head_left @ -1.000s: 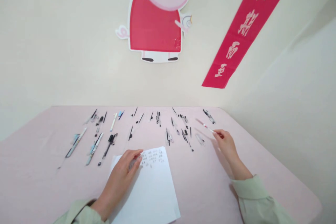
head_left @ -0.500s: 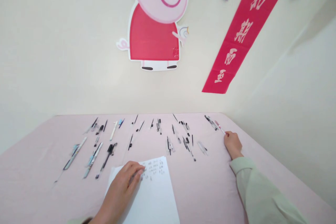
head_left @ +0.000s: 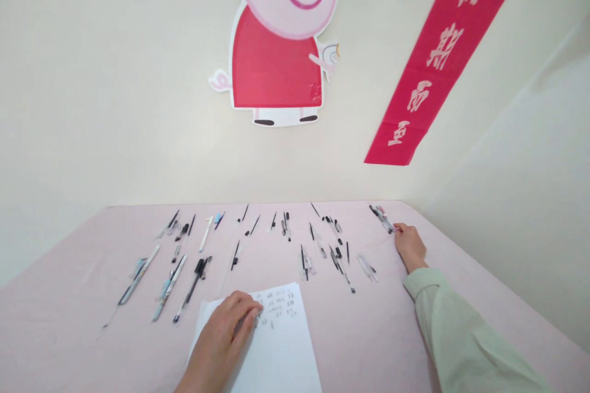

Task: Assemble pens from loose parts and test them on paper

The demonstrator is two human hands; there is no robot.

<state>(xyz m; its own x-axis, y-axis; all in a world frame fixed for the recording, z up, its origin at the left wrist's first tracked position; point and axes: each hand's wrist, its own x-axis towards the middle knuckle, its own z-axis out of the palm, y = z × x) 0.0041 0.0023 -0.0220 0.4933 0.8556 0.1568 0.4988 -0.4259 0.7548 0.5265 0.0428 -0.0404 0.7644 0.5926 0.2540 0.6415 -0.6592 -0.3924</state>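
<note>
The right hand (head_left: 409,245) pinches the near end of a pink pen (head_left: 386,220), which lies on the table (head_left: 69,319) just past the fingertips and seems to touch the dark pens (head_left: 375,212) on their far left side. The left hand (head_left: 225,338) rests flat, fingers loose, on the paper (head_left: 286,350), with rows of pen parts (head_left: 322,245) beyond it. Done well, I judge, the pen lies parallel to its neighbours and is released lightly, so none roll.
</note>
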